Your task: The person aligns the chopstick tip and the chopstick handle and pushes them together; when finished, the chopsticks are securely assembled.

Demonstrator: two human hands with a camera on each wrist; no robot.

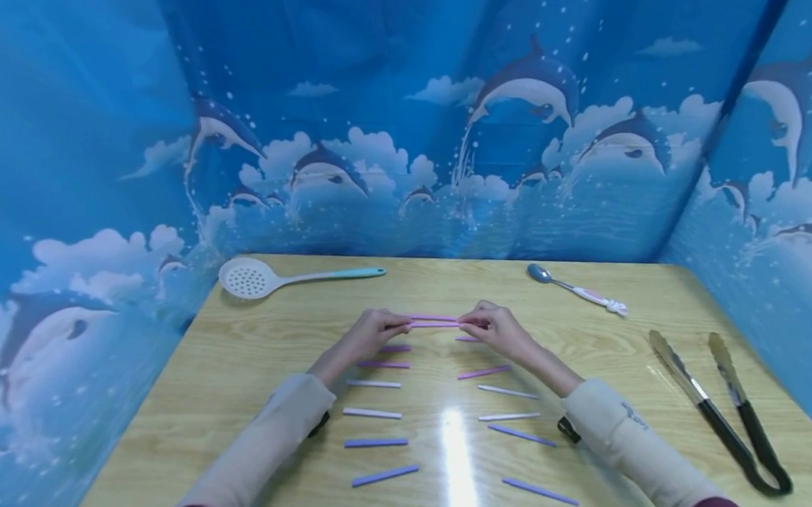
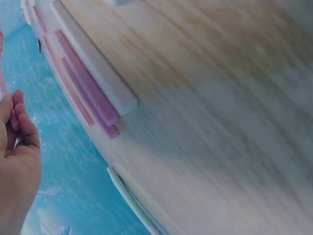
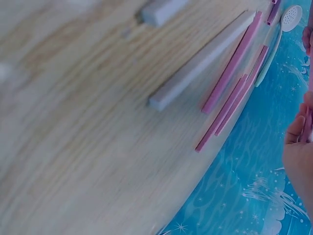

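Observation:
Both hands meet at the far middle of the table. My left hand (image 1: 377,331) pinches one end of a slim pink stick (image 1: 433,325) between thumb and fingers, and the other end is pinched by my right hand (image 1: 496,328). Right behind it, nearly parallel, runs a second pink stick (image 1: 431,317), overlapped by the hands in the head view. The left wrist view catches the left hand (image 2: 19,152) at its edge. In the right wrist view the right hand (image 3: 299,152) grips pink at the edge. Pink sticks (image 3: 232,63) lie on the table below.
Two columns of sticks, shading from pink through pale lilac (image 1: 373,414) to blue-violet (image 1: 385,476), lie on the wooden table. A slotted skimmer (image 1: 249,278) is back left, a spoon (image 1: 573,288) back right. Black-handled tongs (image 1: 724,413) lie at right. A dolphin-print curtain (image 1: 406,116) surrounds the table.

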